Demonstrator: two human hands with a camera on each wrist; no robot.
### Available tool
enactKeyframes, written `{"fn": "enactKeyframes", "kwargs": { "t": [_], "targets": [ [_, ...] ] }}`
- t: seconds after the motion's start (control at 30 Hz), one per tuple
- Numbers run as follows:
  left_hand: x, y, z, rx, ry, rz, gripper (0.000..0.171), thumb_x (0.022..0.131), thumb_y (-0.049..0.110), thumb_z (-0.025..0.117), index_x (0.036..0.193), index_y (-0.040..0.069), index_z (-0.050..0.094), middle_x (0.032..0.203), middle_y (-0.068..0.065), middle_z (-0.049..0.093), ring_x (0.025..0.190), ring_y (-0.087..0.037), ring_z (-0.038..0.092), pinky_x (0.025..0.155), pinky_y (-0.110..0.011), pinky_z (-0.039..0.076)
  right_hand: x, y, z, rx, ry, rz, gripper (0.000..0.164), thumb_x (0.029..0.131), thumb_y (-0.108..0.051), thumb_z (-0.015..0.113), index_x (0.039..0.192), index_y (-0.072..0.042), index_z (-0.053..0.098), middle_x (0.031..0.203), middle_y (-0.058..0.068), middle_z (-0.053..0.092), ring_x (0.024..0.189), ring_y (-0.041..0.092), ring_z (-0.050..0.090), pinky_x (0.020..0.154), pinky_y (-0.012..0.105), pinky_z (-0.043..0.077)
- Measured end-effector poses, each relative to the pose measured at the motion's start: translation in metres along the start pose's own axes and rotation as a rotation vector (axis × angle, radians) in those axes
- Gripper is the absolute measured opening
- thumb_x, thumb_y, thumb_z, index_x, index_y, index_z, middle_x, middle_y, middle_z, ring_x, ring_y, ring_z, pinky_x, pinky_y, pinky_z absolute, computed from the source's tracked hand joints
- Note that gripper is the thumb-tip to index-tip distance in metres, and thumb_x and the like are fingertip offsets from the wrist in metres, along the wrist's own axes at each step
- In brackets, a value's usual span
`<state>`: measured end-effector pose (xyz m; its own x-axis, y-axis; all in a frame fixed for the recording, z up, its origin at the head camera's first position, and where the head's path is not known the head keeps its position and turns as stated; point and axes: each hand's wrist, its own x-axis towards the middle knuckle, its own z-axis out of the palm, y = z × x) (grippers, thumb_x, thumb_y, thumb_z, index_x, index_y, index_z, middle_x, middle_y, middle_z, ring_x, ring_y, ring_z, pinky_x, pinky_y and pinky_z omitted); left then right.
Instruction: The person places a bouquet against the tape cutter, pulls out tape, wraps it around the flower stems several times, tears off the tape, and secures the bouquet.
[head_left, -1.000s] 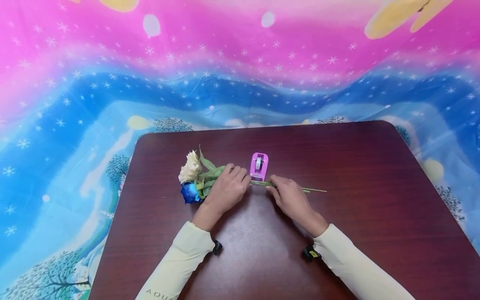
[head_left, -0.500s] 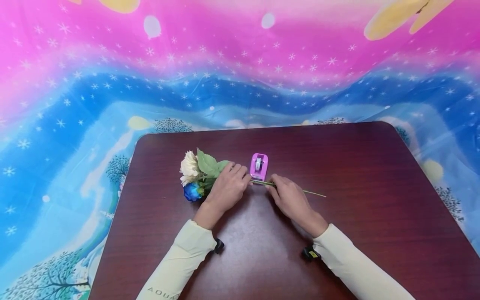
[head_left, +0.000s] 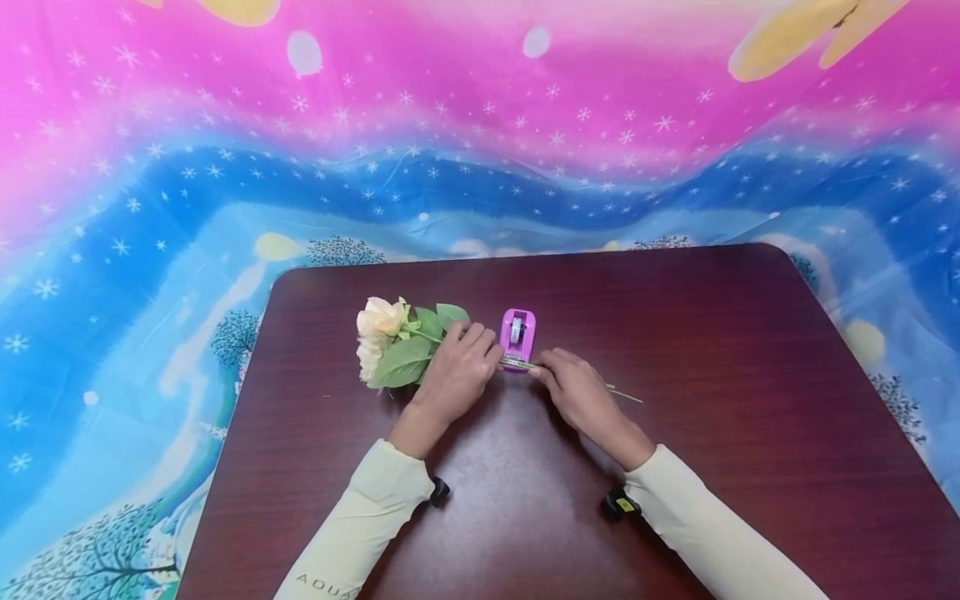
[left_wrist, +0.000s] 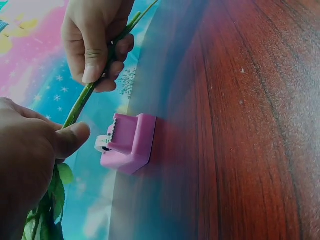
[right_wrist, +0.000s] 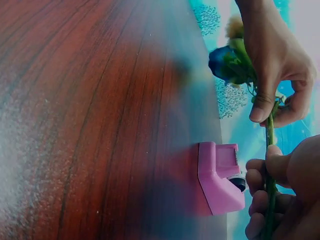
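A small bunch of artificial-looking flowers lies across both hands, its stems running left to right. Cream blooms and green leaves stick out left of my left hand. That hand grips the stems close to the leaves, thumb along them in the left wrist view. My right hand holds the lower stems with curled fingers, and thin stem ends poke out past it. A blue rose shows in the right wrist view; the head view hides it. A short stretch of stem shows between the hands.
A pink-purple tape dispenser with a roll of tape stands on the dark reddish-brown table, just behind the stems. A pink and blue printed cloth hangs behind the table. Black wrist cameras sit at both cuffs.
The bunch has turned about its stems: the blue rose has gone out of sight in the head view, and cream blooms and a leaf face up. Both hands stay nearly in place.
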<state>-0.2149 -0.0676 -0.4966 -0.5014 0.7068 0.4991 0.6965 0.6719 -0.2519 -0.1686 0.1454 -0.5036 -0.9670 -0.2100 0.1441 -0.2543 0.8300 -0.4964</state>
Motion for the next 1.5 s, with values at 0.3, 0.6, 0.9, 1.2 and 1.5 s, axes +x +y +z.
{"fn": "enactKeyframes", "kwargs": {
  "t": [0.3,0.6,0.9,1.2,1.5],
  "targets": [
    [0.0019,0.0007,0.0025,-0.024,0.015,0.028,0.012,0.093,0.003,0.057,0.093,0.008,0.068,0.087,-0.005,0.072,0.091,-0.024,0.066,0.098,-0.039,0.047,0.0010,-0.0004,0.0005,0.009,0.040,0.001,0.009,0.100,-0.021,0.065,0.097,-0.013,0.068,0.082,0.000,0.062,0.074,0.017,0.054,0.067,0.034,0.047],
    [-0.0001,0.0007,0.0031,-0.031,-0.030,0.067,0.011,0.097,0.008,0.056,0.096,0.007,0.067,0.085,-0.006,0.073,0.086,-0.024,0.064,0.096,-0.038,0.046,0.0003,0.0010,0.0009,-0.007,0.066,-0.003,0.008,0.099,-0.021,0.067,0.102,-0.014,0.067,0.086,0.002,0.070,0.076,0.018,0.061,0.068,0.039,0.051],
    [0.0002,-0.0009,0.0020,-0.020,-0.066,0.094,0.024,0.103,0.025,0.057,0.096,0.009,0.073,0.087,-0.004,0.073,0.089,-0.023,0.061,0.096,-0.040,0.046,0.0001,0.0040,0.0035,-0.032,0.107,-0.040,0.008,0.097,-0.020,0.069,0.096,-0.014,0.064,0.074,-0.001,0.061,0.065,0.016,0.053,0.059,0.033,0.045],
    [0.0000,0.0006,0.0013,0.004,-0.107,0.092,0.021,0.103,0.017,0.054,0.098,0.009,0.073,0.088,-0.003,0.073,0.091,-0.022,0.059,0.096,-0.039,0.045,-0.0001,0.0063,0.0049,-0.056,0.164,-0.088,0.008,0.095,-0.018,0.072,0.094,-0.013,0.065,0.078,0.002,0.067,0.068,0.017,0.060,0.061,0.037,0.050],
    [0.0023,0.0018,-0.0001,0.015,-0.075,0.051,0.019,0.101,0.024,0.062,0.098,0.009,0.073,0.087,-0.003,0.074,0.090,-0.021,0.058,0.097,-0.040,0.045,0.0008,0.0062,0.0045,-0.055,0.185,-0.096,0.010,0.093,-0.014,0.074,0.090,-0.012,0.065,0.079,0.002,0.069,0.066,0.015,0.059,0.059,0.036,0.050]
  ]
}}
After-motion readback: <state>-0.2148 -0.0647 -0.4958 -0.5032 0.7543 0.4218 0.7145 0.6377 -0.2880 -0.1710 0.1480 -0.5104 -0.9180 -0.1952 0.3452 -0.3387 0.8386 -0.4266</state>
